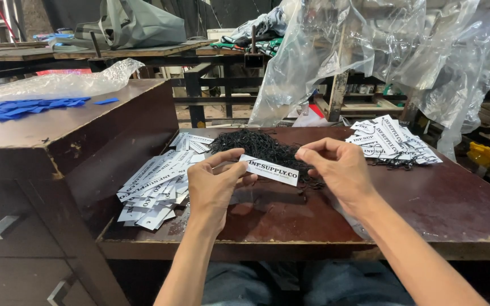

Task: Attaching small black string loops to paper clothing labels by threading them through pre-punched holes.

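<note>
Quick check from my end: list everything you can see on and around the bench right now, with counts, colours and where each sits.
held tag: one, white with black print, between both hands
left tag pile: many, white, table left
right tag pile: many, white, table far right, black strings at its near edge
string heap: one, black, table centre
table: one, dark brown
cabinet: one, brown, left
blue pieces: many, on the cabinet
plastic sheeting: clear, behind the table
left hand: pinching the tag's left end
right hand: pinching at the tag's right end
</note>
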